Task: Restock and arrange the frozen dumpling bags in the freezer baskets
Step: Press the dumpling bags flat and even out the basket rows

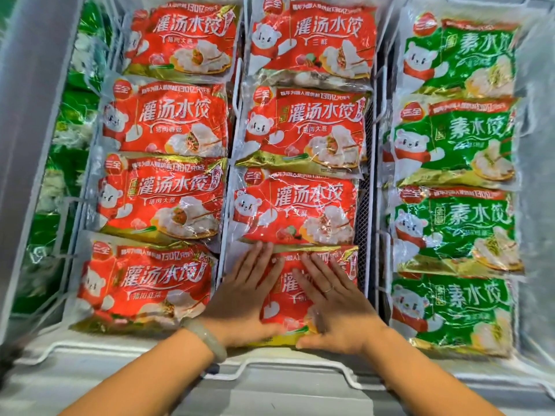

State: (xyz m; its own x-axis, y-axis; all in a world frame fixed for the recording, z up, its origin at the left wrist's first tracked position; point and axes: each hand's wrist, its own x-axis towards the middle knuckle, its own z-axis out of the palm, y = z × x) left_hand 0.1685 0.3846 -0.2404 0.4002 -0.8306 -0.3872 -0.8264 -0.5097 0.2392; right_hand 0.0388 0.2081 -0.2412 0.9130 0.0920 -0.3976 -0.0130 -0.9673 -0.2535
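Big freezer (33, 121) open, white wire baskets (300, 366) inside. Three rows of dumpling bags lie flat, overlapping. Green bags (456, 145) fill right basket. Red bags (168, 121) fill left and middle baskets. Nearest red bag (285, 298) sits at front of middle basket, top edge tucked under next bag. Left hand (243, 298) flat on it, fingers spread. Right hand (333, 301) flat beside, fingers spread, ring (328, 288) on finger. Pale bracelet (207, 340) on left wrist.

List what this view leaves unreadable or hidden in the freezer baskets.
Head view only:
- Front red bag in the middle basket: its flavour line, covered by the left hand and right hand.
- Green bags at far left: labels hidden behind the basket wire and the freezer wall.
- Any bags beneath the top layer: covered.
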